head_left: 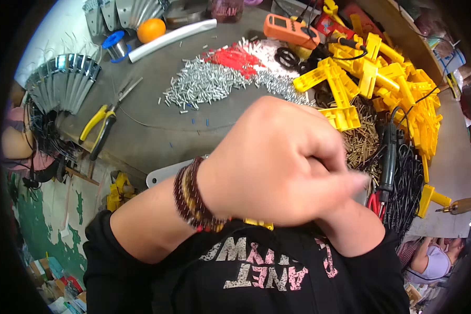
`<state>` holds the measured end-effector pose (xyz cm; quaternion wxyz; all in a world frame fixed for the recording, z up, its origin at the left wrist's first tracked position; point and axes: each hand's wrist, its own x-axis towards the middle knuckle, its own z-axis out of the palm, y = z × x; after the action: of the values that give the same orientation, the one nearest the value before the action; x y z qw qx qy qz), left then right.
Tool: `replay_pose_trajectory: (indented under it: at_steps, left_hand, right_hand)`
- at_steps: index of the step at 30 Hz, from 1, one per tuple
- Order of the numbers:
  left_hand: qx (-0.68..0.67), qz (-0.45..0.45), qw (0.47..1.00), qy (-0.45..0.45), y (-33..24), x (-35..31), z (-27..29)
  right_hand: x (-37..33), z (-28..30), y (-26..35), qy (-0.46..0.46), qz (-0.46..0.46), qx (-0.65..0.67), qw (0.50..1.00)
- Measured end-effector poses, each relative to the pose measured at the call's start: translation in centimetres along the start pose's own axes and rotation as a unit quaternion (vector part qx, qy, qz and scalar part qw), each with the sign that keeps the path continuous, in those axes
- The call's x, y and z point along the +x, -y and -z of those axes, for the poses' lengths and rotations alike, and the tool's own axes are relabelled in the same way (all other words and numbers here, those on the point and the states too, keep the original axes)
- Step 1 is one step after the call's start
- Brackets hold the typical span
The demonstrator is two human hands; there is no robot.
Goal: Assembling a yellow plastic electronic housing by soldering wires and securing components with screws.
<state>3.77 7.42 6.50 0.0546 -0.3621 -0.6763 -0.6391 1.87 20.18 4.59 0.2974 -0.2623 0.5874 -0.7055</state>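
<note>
Left hand (280, 167): yours, raised over the worktop (146, 104), slightly blurred, back uppermost, fingers curled in; beaded bracelet (186, 193) at the wrist. Anything pinched inside: you cannot tell.
Right hand: yours, hidden behind the left, only the forearm (353, 230) showing; spread or closed, you cannot tell.
Yellow plastic part (260, 224): just below your left hand, mostly covered.
Pale flat bar (159, 177): holed end visible, remainder under your left wrist.
Yellow plastic housings (371, 68): heaped beyond your hands to the right, overlapping; the nearest partly masks the brass pins (363, 137).
Silver metal sleeves (199, 83): loose pile, upper centre, beside small red pieces (233, 57).
Dark-handled tool (389, 157): right, beside bundled black cables (405, 188).
Orange meter (288, 32): upper right, leads partly lost among the housings.
Long-nose pliers (110, 112): left, yellow and black grips, unobstructed.
Jar (226, 10): cut off at the top edge.
</note>
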Motion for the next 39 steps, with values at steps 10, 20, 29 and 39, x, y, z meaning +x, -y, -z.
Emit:
replay_pose_trajectory:
  at_steps: [10,20,29,39]
  left_hand:
    - [0.16,0.108,0.962,-0.194,2.4,-4.1,2.9]
    - [0.404,-0.037,0.91,0.08,2.0,-7.2,-0.7]
    - [0.418,-0.017,0.905,0.076,2.7,-9.3,-1.9]
    - [0.418,0.021,0.908,0.002,3.6,-8.9,-2.6]
  right_hand:
    - [-3.6,10.3,1.3,-0.109,0.038,-0.406,0.907]
    - [-11.3,11.6,0.3,-0.058,0.087,-0.592,0.799]
    - [-10.3,10.1,-0.1,-0.026,0.095,-0.656,0.748]
    - [-10.3,10.5,-1.6,-0.117,0.177,-0.694,0.688]
